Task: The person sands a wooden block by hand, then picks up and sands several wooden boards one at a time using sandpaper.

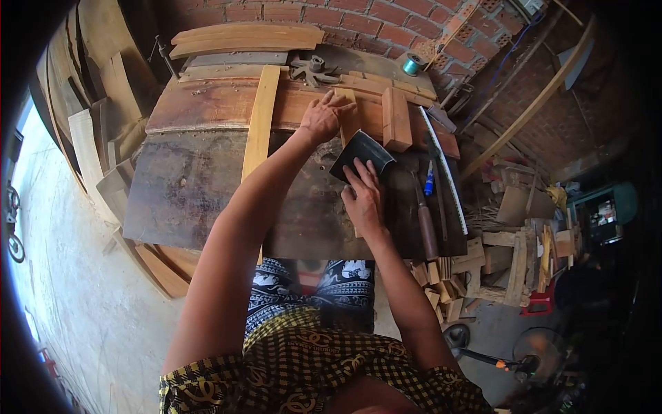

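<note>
A narrow light-brown wooden strip (349,124) lies lengthwise on the workbench (200,186). My left hand (324,119) is at its far end, fingers bent over the wood and holding it down. A dark, slightly curled sheet of sandpaper (362,153) lies across the strip nearer to me. My right hand (364,196) grips the sandpaper, fingers on top of it; the underside of that grip is hidden. To the left, a longer pale wooden slat (261,124) crosses the bench. A reddish wooden block (396,119) stands just right of the strip.
On the bench's right side are a chisel (426,224), a blue marker (429,178) and a metal ruler (445,169). A star-shaped metal part (315,67) and a wire spool (412,64) sit at the back. Boards (110,90) lean at left; wood scraps (507,259) are piled at right.
</note>
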Available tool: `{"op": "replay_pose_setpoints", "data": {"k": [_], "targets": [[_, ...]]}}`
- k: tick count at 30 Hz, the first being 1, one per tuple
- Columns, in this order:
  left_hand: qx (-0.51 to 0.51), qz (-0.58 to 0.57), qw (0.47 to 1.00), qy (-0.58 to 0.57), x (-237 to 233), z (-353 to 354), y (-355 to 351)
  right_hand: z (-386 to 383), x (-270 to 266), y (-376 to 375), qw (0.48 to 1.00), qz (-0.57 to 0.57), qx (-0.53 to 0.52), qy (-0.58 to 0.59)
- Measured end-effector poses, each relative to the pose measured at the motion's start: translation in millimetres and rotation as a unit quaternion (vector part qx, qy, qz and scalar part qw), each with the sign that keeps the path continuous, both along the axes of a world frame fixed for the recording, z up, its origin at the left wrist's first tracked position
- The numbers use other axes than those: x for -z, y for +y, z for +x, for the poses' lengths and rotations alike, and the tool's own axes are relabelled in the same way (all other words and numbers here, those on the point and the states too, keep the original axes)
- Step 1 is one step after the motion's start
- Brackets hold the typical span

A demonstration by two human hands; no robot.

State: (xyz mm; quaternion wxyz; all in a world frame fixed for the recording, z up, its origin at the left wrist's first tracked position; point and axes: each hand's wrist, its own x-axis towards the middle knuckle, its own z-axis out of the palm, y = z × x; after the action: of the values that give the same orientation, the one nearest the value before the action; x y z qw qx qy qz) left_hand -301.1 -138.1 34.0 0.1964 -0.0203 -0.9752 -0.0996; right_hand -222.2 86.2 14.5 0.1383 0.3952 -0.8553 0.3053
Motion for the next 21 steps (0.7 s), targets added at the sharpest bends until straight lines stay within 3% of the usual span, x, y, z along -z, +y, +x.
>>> {"op": "replay_pose_setpoints", "data": {"k": [1, 5, 6, 10, 12, 14, 15, 16, 18, 19, 20, 21], "targets": [[0.029, 0.038, 0.997, -0.058, -4.3, -1.0, -1.4, 7.9, -4.0, 2.9, 1.000, 0.018, 0.014, -0.019], [0.017, 0.115, 0.993, -0.017, 17.0, -12.9, -3.4, 13.3, -7.0, 7.4, 0.998, 0.055, 0.028, -0.002], [-0.025, 0.162, 0.986, -0.011, 15.4, -12.9, 1.5, 13.7, -5.6, 7.8, 0.998, 0.055, 0.028, -0.002], [-0.092, 0.224, 0.970, 0.040, 18.3, -47.2, -15.7, 15.1, -5.1, 3.9, 0.998, -0.031, 0.024, -0.039], [-0.103, 0.213, 0.972, -0.006, 11.0, -65.0, -31.4, 14.5, -6.6, 3.9, 0.995, -0.072, 0.027, -0.065], [-0.042, 0.308, 0.948, -0.072, 6.7, -73.5, -44.4, 15.0, -5.9, 5.9, 0.995, -0.066, 0.026, -0.066], [-0.064, 0.267, 0.958, -0.083, 5.1, -79.4, -48.2, 14.5, -7.7, 8.3, 0.994, -0.072, 0.030, -0.071], [-0.014, 0.291, 0.951, -0.101, -4.1, -73.7, -55.5, 12.5, -11.6, 13.0, 0.996, -0.058, 0.000, -0.070], [-0.046, 0.499, 0.851, -0.157, -37.9, -42.1, -55.8, 11.7, -22.4, 22.2, 0.996, -0.054, -0.029, -0.072], [0.018, 0.525, 0.831, -0.184, -34.0, -40.6, -77.0, 13.0, -30.5, 26.9, 0.991, -0.060, -0.057, -0.101], [0.041, 0.526, 0.825, -0.200, -59.8, -16.2, -75.5, 17.1, -40.3, 30.9, 0.986, -0.068, -0.085, -0.130], [0.101, 0.491, 0.843, -0.197, -71.7, 4.2, -82.2, 24.7, -57.5, 33.8, 0.977, -0.086, -0.094, -0.170]]}}
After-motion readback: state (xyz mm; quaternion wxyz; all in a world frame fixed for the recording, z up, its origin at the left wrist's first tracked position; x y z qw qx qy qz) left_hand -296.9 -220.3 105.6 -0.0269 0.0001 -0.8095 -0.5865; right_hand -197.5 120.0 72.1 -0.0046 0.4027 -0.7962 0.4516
